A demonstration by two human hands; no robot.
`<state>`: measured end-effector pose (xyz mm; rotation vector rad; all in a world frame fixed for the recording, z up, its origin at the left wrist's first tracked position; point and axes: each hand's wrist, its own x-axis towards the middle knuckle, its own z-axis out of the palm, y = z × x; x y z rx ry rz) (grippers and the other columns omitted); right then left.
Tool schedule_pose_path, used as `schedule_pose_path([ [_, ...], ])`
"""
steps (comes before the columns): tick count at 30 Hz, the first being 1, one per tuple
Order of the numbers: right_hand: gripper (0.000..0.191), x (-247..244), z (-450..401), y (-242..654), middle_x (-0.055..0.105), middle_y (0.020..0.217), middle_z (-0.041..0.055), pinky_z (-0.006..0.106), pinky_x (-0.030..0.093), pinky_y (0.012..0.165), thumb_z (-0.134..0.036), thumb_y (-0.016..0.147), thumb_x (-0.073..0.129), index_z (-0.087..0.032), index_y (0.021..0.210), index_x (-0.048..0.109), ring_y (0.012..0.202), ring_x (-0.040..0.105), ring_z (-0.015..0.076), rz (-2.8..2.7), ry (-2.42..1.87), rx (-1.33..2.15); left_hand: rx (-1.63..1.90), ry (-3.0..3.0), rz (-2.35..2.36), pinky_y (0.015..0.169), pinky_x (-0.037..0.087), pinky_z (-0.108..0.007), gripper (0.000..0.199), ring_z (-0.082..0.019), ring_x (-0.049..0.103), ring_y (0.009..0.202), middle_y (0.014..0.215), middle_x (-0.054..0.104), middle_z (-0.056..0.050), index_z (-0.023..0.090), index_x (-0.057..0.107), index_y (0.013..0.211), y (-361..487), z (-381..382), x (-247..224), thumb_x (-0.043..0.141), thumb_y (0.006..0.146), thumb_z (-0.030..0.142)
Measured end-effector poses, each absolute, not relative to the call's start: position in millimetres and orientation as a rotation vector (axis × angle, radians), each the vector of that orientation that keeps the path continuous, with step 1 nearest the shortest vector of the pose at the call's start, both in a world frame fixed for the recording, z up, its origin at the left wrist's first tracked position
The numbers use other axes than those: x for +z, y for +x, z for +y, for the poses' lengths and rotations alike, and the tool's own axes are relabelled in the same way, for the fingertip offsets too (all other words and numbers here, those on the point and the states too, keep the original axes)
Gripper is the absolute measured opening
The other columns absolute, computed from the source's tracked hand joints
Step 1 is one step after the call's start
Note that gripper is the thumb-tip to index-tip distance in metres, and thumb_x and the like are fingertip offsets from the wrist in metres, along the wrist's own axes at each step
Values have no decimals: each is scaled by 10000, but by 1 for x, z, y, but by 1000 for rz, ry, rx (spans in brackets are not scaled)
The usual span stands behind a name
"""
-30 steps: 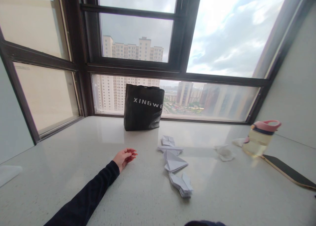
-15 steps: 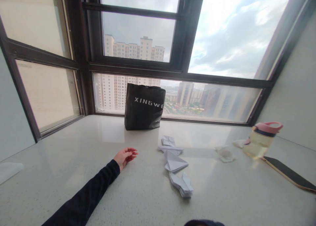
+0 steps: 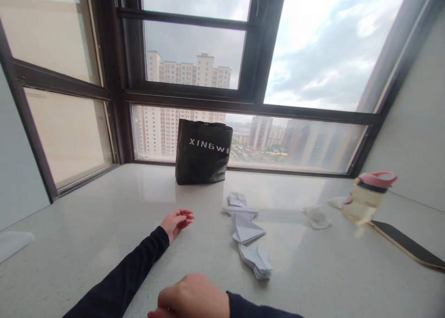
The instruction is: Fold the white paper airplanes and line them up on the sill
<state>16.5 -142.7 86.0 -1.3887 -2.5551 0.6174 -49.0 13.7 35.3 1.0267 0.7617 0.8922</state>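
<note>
My left hand (image 3: 178,224) rests on the white countertop, palm side turned inward, its fingers loosely bent and apart with nothing in them. At the bottom edge, my right hand (image 3: 196,297) hangs over the counter with its back toward me; the fingers bend down and are mostly cut off by the frame, so their grip is hidden. To the right of my left hand runs a line of folded white papers: a small square one (image 3: 237,199), a long narrow one (image 3: 243,212), a pointed triangular one (image 3: 248,230) and a thick stack with peaked corners (image 3: 257,261).
A black bag (image 3: 203,153) with white lettering stands by the window. To the right are crumpled tissues (image 3: 317,217), a bottle (image 3: 365,197) with a pink lid, and a dark flat phone-like slab (image 3: 406,244). A whitish sheet (image 3: 14,244) lies at the far left.
My right hand has come into view at the bottom and moved left across the near counter. My left hand and the folded papers have stayed in place.
</note>
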Motion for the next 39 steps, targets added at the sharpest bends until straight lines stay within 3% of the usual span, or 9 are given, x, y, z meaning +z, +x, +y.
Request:
schedule_pose_path([
  [5, 160, 104, -137, 46, 630, 640, 9, 209, 298, 494, -173, 724, 435, -187, 772, 587, 542, 531, 113, -2333, -1611, 220, 895, 1019, 747, 584, 446, -201, 91, -115, 603, 582, 686, 653, -60, 121, 601, 709, -48, 14, 35, 577, 664, 45],
  [11, 224, 134, -91, 139, 571, 713, 1, 202, 357, 652, -97, 696, 430, -195, 818, 590, 687, 519, 110, -2030, -1769, 18, 890, 1019, 752, 570, 447, -191, 95, -110, 602, 572, 681, 654, -61, 116, 599, 712, -48, 14, 35, 573, 665, 38],
  [19, 236, 81, -57, 253, 577, 949, 92, 348, 350, 832, -268, 746, 490, -179, 948, 573, 916, 523, 209, -1613, -2124, -10, 896, 1035, 762, 558, 457, -182, 91, -102, 602, 556, 681, 656, -58, 114, 592, 722, -47, 15, 34, 567, 669, 44],
  [25, 431, 58, -54, 266, 562, 1061, 119, 382, 310, 899, -401, 735, 500, -154, 1088, 507, 978, 520, 229, -1556, -2161, 107, 889, 1057, 766, 578, 461, -191, 91, -105, 604, 567, 694, 658, -57, 116, 596, 731, -48, 16, 32, 567, 674, 51],
  [31, 562, 53, -45, 237, 600, 946, 126, 361, 397, 807, -344, 626, 634, -92, 1107, 492, 890, 554, 235, -1674, -2062, 234, 881, 1097, 763, 559, 453, -185, 88, -94, 592, 541, 680, 652, -51, 116, 590, 723, -48, 15, 34, 561, 668, 54],
  [36, 417, 55, -43, 186, 626, 884, 29, 253, 458, 672, -265, 659, 614, -186, 1061, 538, 727, 584, 133, -1925, -1787, 373, 885, 1142, 763, 548, 449, -190, 86, -95, 586, 539, 685, 643, -50, 120, 577, 725, -47, 14, 34, 564, 654, 72],
  [39, 302, 61, -43, 171, 620, 926, -2, 220, 453, 685, -284, 727, 546, -245, 1026, 557, 787, 576, 111, -2002, -1667, 375, 893, 1166, 765, 557, 450, -204, 109, -101, 583, 548, 703, 639, -50, 123, 571, 751, -47, 14, 36, 559, 648, 89],
])
